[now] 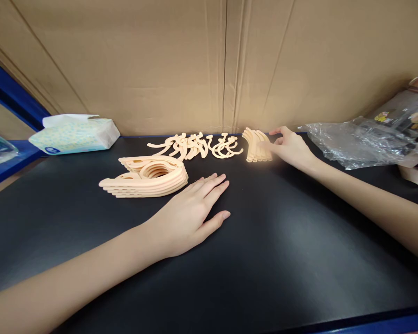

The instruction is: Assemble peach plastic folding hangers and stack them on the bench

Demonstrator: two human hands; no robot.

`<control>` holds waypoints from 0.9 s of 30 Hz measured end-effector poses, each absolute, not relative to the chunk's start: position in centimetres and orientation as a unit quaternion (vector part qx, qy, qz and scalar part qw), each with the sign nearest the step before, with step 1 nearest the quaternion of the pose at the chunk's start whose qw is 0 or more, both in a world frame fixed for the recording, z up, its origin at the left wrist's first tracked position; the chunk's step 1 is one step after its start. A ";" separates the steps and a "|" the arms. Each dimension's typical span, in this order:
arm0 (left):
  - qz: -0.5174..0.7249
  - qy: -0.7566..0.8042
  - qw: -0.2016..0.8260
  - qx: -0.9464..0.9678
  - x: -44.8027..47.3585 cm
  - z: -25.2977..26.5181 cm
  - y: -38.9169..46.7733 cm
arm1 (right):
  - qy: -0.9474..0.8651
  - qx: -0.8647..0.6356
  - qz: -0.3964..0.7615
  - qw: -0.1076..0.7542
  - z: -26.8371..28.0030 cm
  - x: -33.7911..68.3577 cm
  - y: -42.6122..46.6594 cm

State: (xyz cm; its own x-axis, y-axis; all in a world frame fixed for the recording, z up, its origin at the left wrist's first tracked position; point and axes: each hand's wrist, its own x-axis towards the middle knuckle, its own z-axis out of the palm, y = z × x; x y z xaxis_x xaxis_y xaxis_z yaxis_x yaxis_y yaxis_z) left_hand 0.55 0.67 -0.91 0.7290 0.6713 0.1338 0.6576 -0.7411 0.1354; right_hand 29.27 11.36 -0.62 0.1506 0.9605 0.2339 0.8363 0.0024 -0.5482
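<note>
My left hand (191, 211) lies palm down on the black table (230, 278), fingers stretched out and holding nothing. Just beyond its fingers, to the left, is a neat stack of peach-coloured plastic hanger parts (146, 178) with curved arms and an oval opening. My right hand (289, 147) reaches to the back of the table, thumb and fingers apart. Its thumb overlaps the right side of a row of slim curved peach pieces (254, 144); whether it touches them I cannot tell. Between the stack and that row lie loose hook-shaped pieces, one heap (191, 146) and a smaller group (225, 147).
A pack of tissues (75, 135) sits at the back left, beside a blue frame (14, 93). Clear plastic bags (355, 141) lie at the back right. A cardboard wall (160, 65) rises behind the table. The table's blue front edge (379, 323) shows at the lower right.
</note>
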 end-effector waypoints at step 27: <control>0.074 0.363 0.054 0.927 0.7 -0.3 0.6 | -0.623 -0.635 0.110 0.444 3.0 29.9 10.0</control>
State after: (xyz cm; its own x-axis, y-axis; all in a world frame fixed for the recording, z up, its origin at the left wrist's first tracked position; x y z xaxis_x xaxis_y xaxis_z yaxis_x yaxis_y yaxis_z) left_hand 0.70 0.59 -0.33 0.7255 0.6812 0.0981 0.6651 -0.7306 0.1546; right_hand 29.87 10.03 3.03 0.1995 0.8882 0.4139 0.6938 0.1702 -0.6997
